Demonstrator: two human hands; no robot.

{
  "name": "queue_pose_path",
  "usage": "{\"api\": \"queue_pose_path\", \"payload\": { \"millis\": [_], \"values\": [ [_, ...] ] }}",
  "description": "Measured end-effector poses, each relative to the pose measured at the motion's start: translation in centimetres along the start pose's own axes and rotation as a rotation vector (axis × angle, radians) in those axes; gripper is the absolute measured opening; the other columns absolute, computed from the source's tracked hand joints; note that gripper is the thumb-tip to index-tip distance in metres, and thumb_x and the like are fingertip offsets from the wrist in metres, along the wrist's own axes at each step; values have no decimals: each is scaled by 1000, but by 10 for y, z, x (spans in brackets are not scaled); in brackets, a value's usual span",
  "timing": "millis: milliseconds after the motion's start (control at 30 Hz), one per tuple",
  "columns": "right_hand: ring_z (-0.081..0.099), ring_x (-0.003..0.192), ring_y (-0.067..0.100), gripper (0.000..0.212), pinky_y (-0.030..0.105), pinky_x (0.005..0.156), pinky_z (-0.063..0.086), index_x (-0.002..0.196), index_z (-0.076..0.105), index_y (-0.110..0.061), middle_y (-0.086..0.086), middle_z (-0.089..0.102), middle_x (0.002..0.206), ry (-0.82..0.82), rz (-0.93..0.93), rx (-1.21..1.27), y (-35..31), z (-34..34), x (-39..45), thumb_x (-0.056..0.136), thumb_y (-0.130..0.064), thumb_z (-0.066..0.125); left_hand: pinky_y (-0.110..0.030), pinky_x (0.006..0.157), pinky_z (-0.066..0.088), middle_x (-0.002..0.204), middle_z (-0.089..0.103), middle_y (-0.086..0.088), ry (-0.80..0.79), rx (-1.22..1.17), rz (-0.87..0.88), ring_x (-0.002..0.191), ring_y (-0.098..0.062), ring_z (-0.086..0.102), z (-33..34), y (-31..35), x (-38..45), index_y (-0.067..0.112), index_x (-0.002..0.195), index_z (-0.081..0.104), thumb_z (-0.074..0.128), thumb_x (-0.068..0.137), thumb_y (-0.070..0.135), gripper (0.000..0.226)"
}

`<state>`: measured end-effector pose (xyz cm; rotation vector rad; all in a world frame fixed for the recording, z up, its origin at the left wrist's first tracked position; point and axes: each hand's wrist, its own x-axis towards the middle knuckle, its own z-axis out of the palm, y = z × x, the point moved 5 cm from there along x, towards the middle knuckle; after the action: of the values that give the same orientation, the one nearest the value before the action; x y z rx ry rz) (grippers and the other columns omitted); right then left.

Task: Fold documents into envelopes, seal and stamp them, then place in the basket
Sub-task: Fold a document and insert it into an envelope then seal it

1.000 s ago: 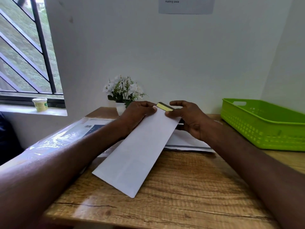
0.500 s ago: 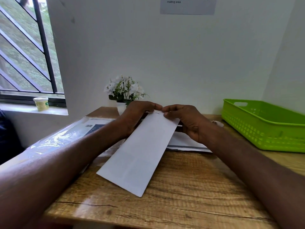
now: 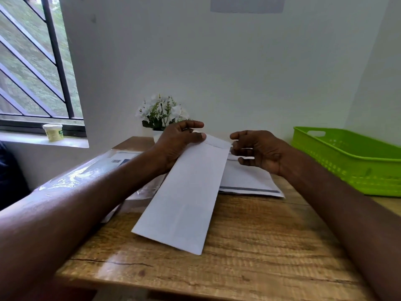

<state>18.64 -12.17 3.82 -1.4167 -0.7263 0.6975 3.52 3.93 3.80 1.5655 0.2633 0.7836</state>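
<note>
Left hand [image 3: 178, 142] grips the far end of the white envelope [image 3: 186, 196], thumb pressed on top near the folded flap, fingers curled behind it. Envelope runs long-ways, tilted: far end lifted in the hand, near corner down on or just above the wooden table [image 3: 249, 246], hard to tell if it touches. Flap end looks folded over; can't confirm it's stuck down from this angle.

Right hand [image 3: 258, 151] sits just right of the envelope's far corner, fingers loosely curled, holding nothing. Fingertips are close to the envelope edge, maybe grazing it, but no grip on it. Hands are apart, envelope's far end between them.

Under and right of the envelope: a flat stack of white papers [image 3: 249, 181] with a dark stripe along the near edge, lying on the table. Left of it, under the left forearm, a clear plastic sleeve [image 3: 91, 172] with a printed sheet and barcode inside, hanging over the table's left edge.

Green plastic basket [image 3: 351, 161] is at the right side of the table, well apart from the envelope; what shows of its inside has nothing in it.

Far side, against the wall: small white pot of white flowers [image 3: 162, 111], partly behind the left hand. Small tub [image 3: 53, 131] on the window sill at far left, barred window above. A paper notice [image 3: 247, 4] is on the wall at top, text unreadable.
</note>
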Motion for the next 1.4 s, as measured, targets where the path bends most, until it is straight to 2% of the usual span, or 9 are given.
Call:
{"api": "queue_pose_path", "payload": {
  "millis": [200, 367, 633, 733, 800, 900, 1167, 1267, 1400],
  "values": [
    [68, 83, 19, 25, 31, 67, 53, 108, 73, -16, 3, 69, 89, -21, -3, 31, 0, 13, -3, 83, -24, 75, -28, 71, 58, 75, 67, 6, 81, 43, 14, 78, -18, 67, -6, -3, 7, 12, 114, 74, 82, 83, 6, 33],
    [72, 88, 23, 34, 36, 78, 58, 116, 73, -13, 10, 76, 101, -11, -74, -1, 4, 33, -5, 83, -10, 80, -27, 68, 56, 66, 65, 11, 32, 67, 25, 70, -10, 65, 4, -1, 4, 15, 113, 73, 81, 84, 8, 31],
    [70, 73, 18, 32, 26, 61, 57, 110, 73, -12, 6, 73, 89, 19, -106, 103, -4, 24, -4, 81, 2, 75, -32, 70, 60, 85, 68, -13, 137, -210, 0, 74, -24, 66, -4, 1, 5, 2, 113, 65, 66, 91, -4, 23],
    [69, 75, 19, 32, 26, 61, 57, 110, 74, -11, 7, 73, 90, 11, -114, 103, -5, 26, -5, 81, 2, 75, -32, 68, 58, 81, 67, -11, 83, -303, -75, 71, -23, 65, -3, 2, 6, 4, 107, 64, 68, 96, 13, 15],
    [69, 77, 20, 33, 27, 63, 57, 112, 74, -10, 7, 73, 90, -2, -124, 94, -5, 30, -6, 81, 1, 76, -38, 79, 60, 89, 73, -12, -7, -203, -154, 78, -25, 71, 3, -2, 4, 3, 110, 69, 75, 92, 30, 33],
    [69, 80, 21, 35, 28, 66, 58, 115, 74, -8, 7, 73, 91, -12, -128, 67, -3, 35, -6, 81, 0, 76, -44, 85, 60, 103, 75, -24, -127, -58, -167, 87, -35, 73, 14, -5, -2, -3, 111, 73, 76, 91, 25, 34],
    [64, 66, 20, 14, 31, 62, 54, 79, 65, -15, 8, 66, 80, 10, -42, 143, -3, 11, -2, 87, -3, 68, -47, 78, 64, 93, 75, -26, -19, 13, -82, 77, -32, 73, -1, -2, 2, -9, 101, 71, 77, 90, 19, 31],
    [62, 65, 17, 5, 29, 58, 52, 85, 65, -14, 6, 65, 83, 57, -28, 190, -3, 2, -1, 89, -14, 68, -36, 66, 59, 76, 73, -13, 14, 28, -51, 64, -23, 70, -5, 0, 1, 3, 85, 71, 78, 90, 20, 19],
    [66, 77, 17, 16, 30, 64, 53, 98, 71, -18, 4, 71, 94, -17, -56, 117, -5, 18, -3, 85, -25, 76, -43, 75, 62, 83, 75, -17, 28, 33, -43, 70, -28, 71, -4, -1, 2, -7, 98, 72, 80, 89, 23, 31]
  ]
}}
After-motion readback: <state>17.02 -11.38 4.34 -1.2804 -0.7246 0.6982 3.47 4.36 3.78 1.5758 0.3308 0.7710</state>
